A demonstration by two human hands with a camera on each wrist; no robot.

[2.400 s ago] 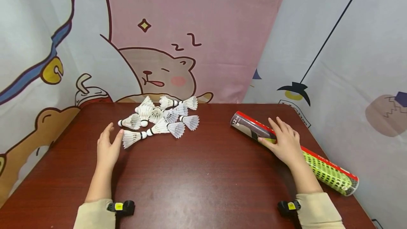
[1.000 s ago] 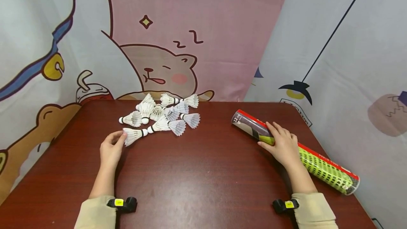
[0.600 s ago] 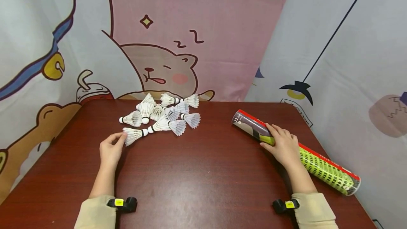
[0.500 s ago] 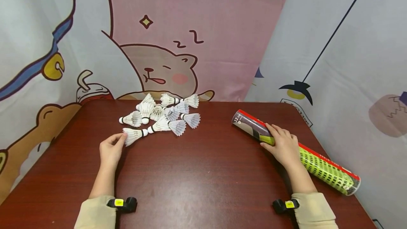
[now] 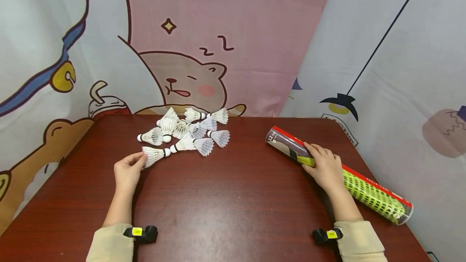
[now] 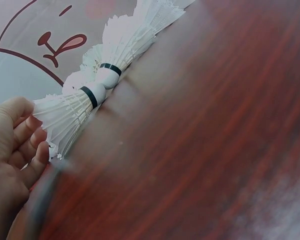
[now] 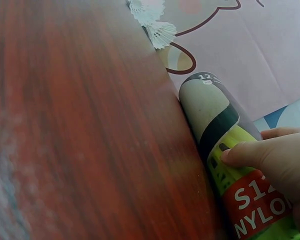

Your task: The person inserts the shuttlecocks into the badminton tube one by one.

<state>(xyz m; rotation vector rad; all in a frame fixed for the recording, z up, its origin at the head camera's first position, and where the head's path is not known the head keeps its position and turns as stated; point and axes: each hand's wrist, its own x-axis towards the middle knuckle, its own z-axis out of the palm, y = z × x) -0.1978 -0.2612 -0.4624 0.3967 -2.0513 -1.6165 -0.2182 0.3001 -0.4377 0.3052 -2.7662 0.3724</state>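
With thumb and fingertips, my left hand pinches the feather rim of a white shuttlecock at the near left of a pile. In the left wrist view that shuttlecock lies with its cork against the cork of another shuttlecock. Over on the right, my right hand grips the middle of a long shuttlecock tube, printed red, grey and yellow-green, lying slantwise on the table. The right wrist view shows the thumb on the side of the tube; part of the tube is behind the hand.
Several more white shuttlecocks lie heaped at the back left of the dark red-brown table. A cartoon-printed curtain hangs behind the table and at both sides.
My left hand was beside the shuttlecock with fingers spread and now pinches its feathers. My right hand has settled from loosely spread fingers to a grip round the tube.
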